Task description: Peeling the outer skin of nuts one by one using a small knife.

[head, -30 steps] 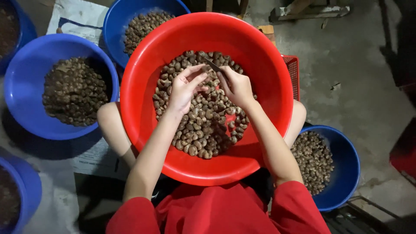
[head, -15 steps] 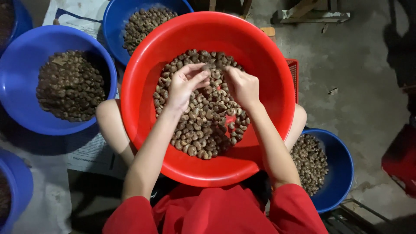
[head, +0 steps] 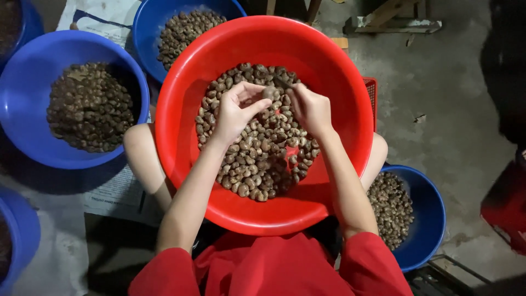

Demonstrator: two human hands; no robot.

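Head view, near to far. Red sleeves [head: 274, 271] fill the near edge; both forearms reach forward over the near rim of the red basin [head: 186, 137], which rests on the person's lap. A heap of brown nuts [head: 257, 159] covers the basin floor, thickest toward the far wall. Above the far half of the heap the left hand [head: 233, 112] is curled, thumb and fingertips pinched on a single nut [head: 269, 92]. The right hand [head: 311, 109] is closed beside it, fingers bent inward and touching or nearly touching that nut; whether it grips a tool cannot be told, since the fingers hide the palm.

Judgement on technique: the nut is best kept pinned between left thumb and forefinger, held low over the heap so that anything dropped lands in the basin, while the right hand works at the nut's edge with short, controlled motions directed away from the left fingertips.

Beside the right knee stands a blue basin [head: 433, 219] of nuts. To the left, on printed paper [head: 112, 189], a large blue tub [head: 22, 98] holds darker material; beyond it a further blue tub [head: 145, 22] holds nuts. Concrete floor [head: 449, 109] lies to the right.
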